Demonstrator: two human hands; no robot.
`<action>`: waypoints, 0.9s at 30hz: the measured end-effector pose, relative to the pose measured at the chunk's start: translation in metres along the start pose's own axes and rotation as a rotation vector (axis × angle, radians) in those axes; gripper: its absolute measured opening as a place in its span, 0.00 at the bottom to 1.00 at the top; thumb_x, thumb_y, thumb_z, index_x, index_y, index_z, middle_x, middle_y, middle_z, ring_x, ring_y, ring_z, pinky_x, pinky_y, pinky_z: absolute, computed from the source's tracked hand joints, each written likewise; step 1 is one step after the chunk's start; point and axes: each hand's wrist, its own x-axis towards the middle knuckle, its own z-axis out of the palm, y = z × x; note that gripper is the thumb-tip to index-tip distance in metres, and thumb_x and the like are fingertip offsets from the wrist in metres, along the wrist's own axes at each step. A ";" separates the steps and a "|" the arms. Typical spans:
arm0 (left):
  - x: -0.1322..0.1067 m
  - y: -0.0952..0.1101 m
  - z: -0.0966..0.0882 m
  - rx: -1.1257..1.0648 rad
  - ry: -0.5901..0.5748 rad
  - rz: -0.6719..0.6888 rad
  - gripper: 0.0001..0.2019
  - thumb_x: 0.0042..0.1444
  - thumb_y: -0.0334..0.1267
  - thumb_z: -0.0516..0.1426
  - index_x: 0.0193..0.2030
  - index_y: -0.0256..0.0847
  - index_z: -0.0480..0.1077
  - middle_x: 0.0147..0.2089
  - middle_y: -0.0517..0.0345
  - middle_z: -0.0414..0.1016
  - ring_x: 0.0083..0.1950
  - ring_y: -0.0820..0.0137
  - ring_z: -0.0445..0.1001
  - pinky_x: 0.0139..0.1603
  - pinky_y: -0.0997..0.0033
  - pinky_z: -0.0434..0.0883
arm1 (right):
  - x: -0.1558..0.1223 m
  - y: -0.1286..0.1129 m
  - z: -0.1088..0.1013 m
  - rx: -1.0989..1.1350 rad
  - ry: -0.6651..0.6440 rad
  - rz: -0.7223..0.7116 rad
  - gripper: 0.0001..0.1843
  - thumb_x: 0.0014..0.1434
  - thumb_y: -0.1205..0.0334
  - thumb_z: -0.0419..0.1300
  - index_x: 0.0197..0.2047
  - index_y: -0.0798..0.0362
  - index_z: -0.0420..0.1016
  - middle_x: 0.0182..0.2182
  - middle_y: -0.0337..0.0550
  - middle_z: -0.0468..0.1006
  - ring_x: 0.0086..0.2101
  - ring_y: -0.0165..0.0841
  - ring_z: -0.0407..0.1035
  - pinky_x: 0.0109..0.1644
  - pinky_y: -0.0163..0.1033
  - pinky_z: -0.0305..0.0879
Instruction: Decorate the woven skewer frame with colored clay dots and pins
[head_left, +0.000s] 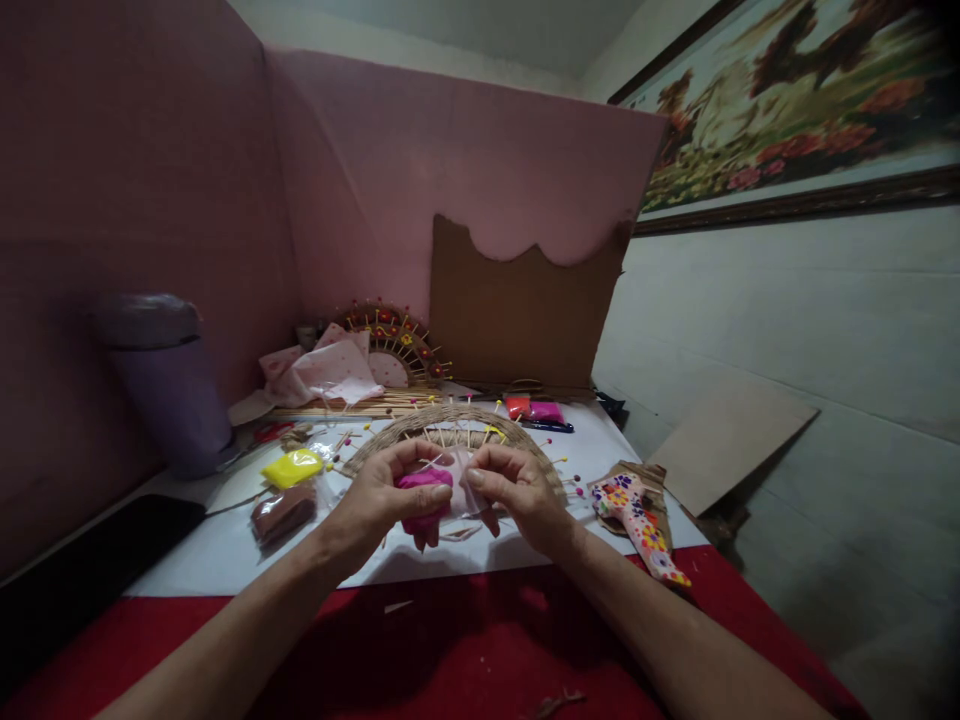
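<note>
Thumb [431,495] of the left hand [386,492] curled inward, pinching the filled end of a small clear plastic packet with bright magenta contents [421,500]. Right hand [525,492] level with it: thumb and forefinger pressed together on the packet's loose, transparent end. Packet thus lies between the two hands, raised in front of the worktop; magenta bulk on the left-hand side, clear film spanning to the right fingertips.

Just behind the hands: arched band of tan woven cord [390,432], partly hidden by them, thin pale sticks tipped with coloured beads fanning around it. It lies on a white sheet [300,570], with red cloth [480,650] along the near side.

Left of the left hand: glossy bright-yellow plastic packet [292,466], brown one in clear wrap [283,515] just nearer. Flat black object [97,575] farther left; tall purple tumbler with a grey top [171,390] behind.

Right of the right wrist: white animal-shaped figure painted with multicoloured flowers [634,515], on a torn piece of brown cardboard [654,478].

Beyond the arch: small red packet [517,406] beside a flat magenta packet [547,411]. Farther back, pink-dotted pale fabric [334,368], second beaded arch in darker red-brown [394,325], brown cardboard sheet with a scalloped top edge [525,315] against a pink panel [465,150].
</note>
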 end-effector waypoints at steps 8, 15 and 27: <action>-0.006 0.004 0.008 0.481 0.439 0.521 0.15 0.48 0.38 0.62 0.43 0.40 0.66 0.43 0.53 0.70 0.42 0.67 0.69 0.39 0.69 0.67 | -0.006 -0.003 0.005 -0.141 0.125 -0.169 0.13 0.57 0.56 0.57 0.25 0.54 0.65 0.15 0.31 0.62 0.14 0.22 0.55 0.17 0.30 0.52; -0.016 -0.007 0.019 0.713 0.136 0.486 0.09 0.58 0.39 0.53 0.28 0.40 0.63 0.24 0.63 0.62 0.25 0.75 0.59 0.27 0.73 0.58 | -0.018 -0.003 0.015 -0.690 0.176 -0.510 0.06 0.59 0.65 0.54 0.29 0.53 0.67 0.22 0.37 0.65 0.22 0.27 0.59 0.26 0.34 0.55; -0.010 -0.013 0.019 0.615 0.141 0.385 0.14 0.61 0.37 0.45 0.24 0.40 0.60 0.23 0.63 0.62 0.25 0.75 0.61 0.28 0.75 0.58 | -0.019 0.000 0.015 -0.923 0.050 -0.600 0.04 0.59 0.69 0.51 0.33 0.53 0.63 0.24 0.38 0.66 0.23 0.28 0.60 0.28 0.34 0.58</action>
